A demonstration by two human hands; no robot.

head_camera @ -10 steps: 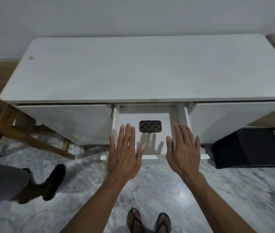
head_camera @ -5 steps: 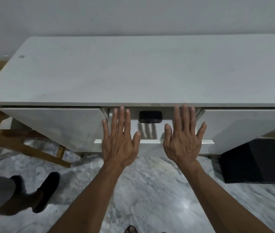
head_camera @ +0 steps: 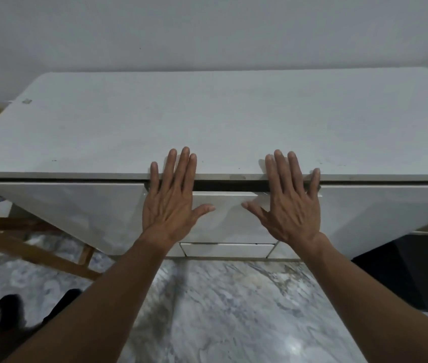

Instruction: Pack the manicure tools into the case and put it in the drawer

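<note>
The white middle drawer [head_camera: 230,218] of the cabinet is pushed in, its front almost flush with the neighbouring fronts. My left hand [head_camera: 173,200] lies flat on the left part of that drawer front, fingers spread, fingertips over the cabinet's top edge. My right hand [head_camera: 289,203] lies flat on the right part in the same way. Neither hand holds anything. The dark checkered manicure case is hidden inside the drawer.
The white cabinet top [head_camera: 220,121] stretches across the view against a pale wall. A wooden chair frame [head_camera: 24,244] stands at the left, a dark box [head_camera: 414,271] on the floor at the right. Another person's dark shoes [head_camera: 58,305] rest on the marble floor at lower left.
Both hands have pushed the drawer inward. One second ago it stood open with the checkered case visible; now it is nearly closed and the case is out of sight.
</note>
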